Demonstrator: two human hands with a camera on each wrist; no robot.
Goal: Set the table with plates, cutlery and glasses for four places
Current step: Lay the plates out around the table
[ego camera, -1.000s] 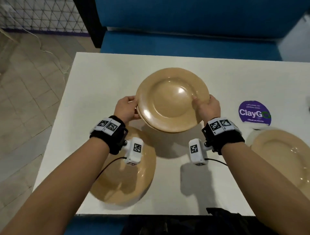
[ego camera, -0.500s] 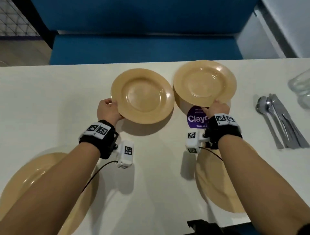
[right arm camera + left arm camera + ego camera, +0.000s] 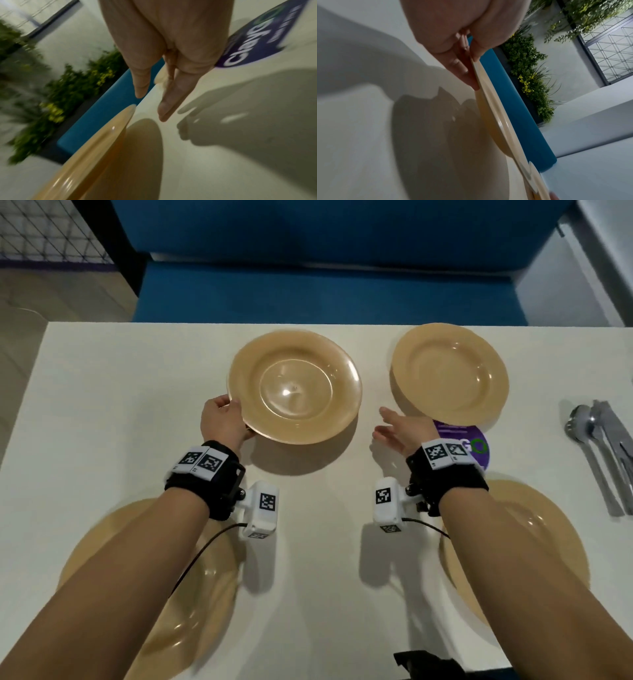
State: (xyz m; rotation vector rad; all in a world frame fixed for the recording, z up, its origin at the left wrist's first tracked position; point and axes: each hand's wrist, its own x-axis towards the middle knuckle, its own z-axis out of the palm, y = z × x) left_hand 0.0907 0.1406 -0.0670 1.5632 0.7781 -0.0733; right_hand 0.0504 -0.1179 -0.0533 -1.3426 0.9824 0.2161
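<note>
**Four plates on the table, left hand holding one by its rim**

Head view: a white table (image 3: 102, 412) carries four tan plates. The far-left plate (image 3: 294, 386) sits lifted off the surface near the far edge, throwing a shadow beneath it; the left hand (image 3: 222, 422) pinches its near-left rim, thumb on top. The far-right plate (image 3: 449, 374) lies close to the far edge, its near rim overlapping a round purple sticker (image 3: 474, 445). The right hand (image 3: 402, 429) hovers between these two plates, fingers stretched out and holding nothing. A near-left plate (image 3: 202, 583) lies toward the near edge, mostly under the left forearm; a near-right plate (image 3: 534, 529) lies toward the near edge, partly under the right forearm. Cutlery (image 3: 603, 453) is bunched at the right edge. A blue bench (image 3: 325, 292) stands beyond the far edge.

Left wrist view: the left hand (image 3: 462, 33) clamps the far-left plate (image 3: 498, 121) at its rim, thumb above and fingers (image 3: 462, 70) below, the plate clear of the table (image 3: 351, 121).

Right wrist view: blurred. The right hand (image 3: 164, 40) is held flat with straight fingers (image 3: 173, 97), empty, above the table (image 3: 223, 162); the edge of the far-left plate (image 3: 96, 142) shows below-left, the purple sticker (image 3: 254, 40) to the right.
</note>
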